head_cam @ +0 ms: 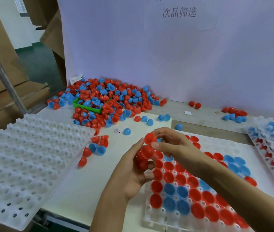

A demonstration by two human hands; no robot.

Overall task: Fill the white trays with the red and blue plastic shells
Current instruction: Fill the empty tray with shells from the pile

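Red shell (150,138) sits up in the fingertips of the right hand (171,144), pinched, open side facing away, hovering over the far-left corner of the part-filled tray (153,220). Left hand (132,174) right beside it, fingers curled round a nested stack of red shells (143,156); the two hands are nearly touching. Looks like one shell is being peeled off the stack. Empty pockets lie just below & to the right of the hands, nr the tray's far edge, so my guess: right hand is nearer, short drop, dome up like the rest. Shells are round, no long axis to speak of. Left of that tray: empty white tray (24,161). Beyond it on the tabletop (86,190), the big loose pile (106,97) of red/blue w/ a green bin (87,107) buried in it. Right of the tray, another filled tray (270,143).
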